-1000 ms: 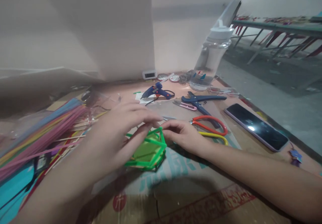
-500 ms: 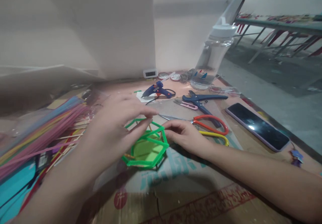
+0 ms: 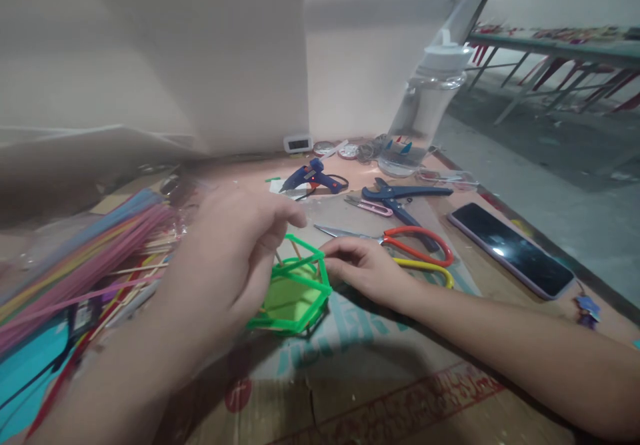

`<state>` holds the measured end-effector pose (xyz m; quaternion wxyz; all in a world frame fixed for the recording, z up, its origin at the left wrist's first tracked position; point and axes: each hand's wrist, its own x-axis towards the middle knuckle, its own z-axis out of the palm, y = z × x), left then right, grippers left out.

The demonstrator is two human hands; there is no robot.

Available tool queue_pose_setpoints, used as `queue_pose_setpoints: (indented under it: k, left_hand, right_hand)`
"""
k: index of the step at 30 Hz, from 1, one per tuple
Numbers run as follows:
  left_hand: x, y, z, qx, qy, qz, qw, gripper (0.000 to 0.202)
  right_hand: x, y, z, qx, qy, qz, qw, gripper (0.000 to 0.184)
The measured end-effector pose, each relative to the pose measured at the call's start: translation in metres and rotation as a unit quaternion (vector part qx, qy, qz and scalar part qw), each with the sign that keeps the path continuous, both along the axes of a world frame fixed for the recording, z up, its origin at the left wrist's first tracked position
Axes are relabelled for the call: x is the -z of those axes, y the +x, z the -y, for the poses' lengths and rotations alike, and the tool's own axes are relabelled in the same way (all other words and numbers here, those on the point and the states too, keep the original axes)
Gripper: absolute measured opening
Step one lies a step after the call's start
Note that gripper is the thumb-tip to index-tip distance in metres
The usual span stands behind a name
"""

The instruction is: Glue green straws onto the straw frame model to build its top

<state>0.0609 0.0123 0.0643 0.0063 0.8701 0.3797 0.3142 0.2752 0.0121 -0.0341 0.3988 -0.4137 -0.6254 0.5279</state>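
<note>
A small hexagonal frame of bright green strips (image 3: 320, 301), with thin wooden sticks between its rims and a yellow-green base, rests on the cardboard. My right hand (image 3: 363, 268) is closed at its right edge, thumb and fingers pinching the rim. Slightly blurred, my left hand (image 3: 225, 245) hovers over the frame's left side and hides part of it. Its fingers are curled in; whatever they may hold is hidden. Behind my right hand lie scissors (image 3: 420, 243) with red and yellow handles.
A blue glue gun (image 3: 311, 177) lies at the back, near blue cutters (image 3: 400, 195) and pink snips (image 3: 370, 206). A water bottle (image 3: 425, 111) stands back right; a phone (image 3: 510, 248) lies at right. Coloured strips (image 3: 100, 251) are bundled at left. A wall (image 3: 250, 58) rises behind.
My left hand has shifted slightly left and its fingers have curled inward, the thumb leaving the frame's middle. My right hand stays at the frame's edge.
</note>
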Motion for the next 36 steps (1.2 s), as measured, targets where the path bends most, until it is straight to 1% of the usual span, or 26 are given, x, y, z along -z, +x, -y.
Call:
queue_pose_setpoints:
  k: [3, 5, 7, 10, 12, 18, 21, 26, 33, 36]
  left_hand:
    - [-0.001, -0.001, 0.000, -0.027, -0.009, 0.010, 1.000, 0.020]
    - [-0.002, -0.003, -0.001, -0.024, -0.013, -0.002, 1.000, 0.018]
    - [-0.005, -0.006, -0.004, 0.021, -0.019, -0.037, 0.999, 0.019]
    - [-0.010, -0.008, -0.006, 0.098, -0.021, -0.091, 0.991, 0.026]
    - [-0.011, -0.007, -0.006, 0.113, -0.016, -0.104, 0.988, 0.029]
    - [-0.004, -0.002, -0.003, 0.111, 0.002, -0.116, 0.987, 0.029]
    - [-0.001, 0.001, -0.003, 0.119, -0.005, -0.119, 0.986, 0.030]
    - [0.002, 0.004, -0.003, 0.116, -0.014, -0.118, 0.986, 0.030]
    - [0.005, 0.005, -0.003, 0.109, -0.004, -0.117, 0.987, 0.030]
    - [0.007, 0.007, -0.001, 0.098, 0.016, -0.135, 0.986, 0.030]
  right_hand:
    - [0.001, 0.000, -0.001, -0.005, 0.001, 0.004, 1.000, 0.022]
    - [0.001, 0.000, -0.001, -0.009, 0.000, 0.000, 1.000, 0.022]
    - [0.002, -0.001, -0.001, -0.011, 0.000, -0.005, 1.000, 0.022]
    - [0.001, 0.000, 0.000, -0.016, 0.004, -0.006, 1.000, 0.020]
    - [0.001, 0.000, 0.000, -0.018, 0.006, -0.009, 1.000, 0.019]
    - [-0.002, 0.000, 0.001, -0.013, 0.019, -0.040, 0.999, 0.017]
    - [-0.003, 0.000, 0.001, -0.005, 0.025, -0.045, 0.999, 0.016]
    - [-0.003, 0.001, 0.001, 0.002, 0.037, -0.054, 0.998, 0.016]
    - [-0.001, 0.001, 0.001, 0.001, 0.047, -0.031, 0.998, 0.016]
    - [-0.002, 0.001, 0.001, -0.001, 0.046, -0.036, 0.998, 0.016]
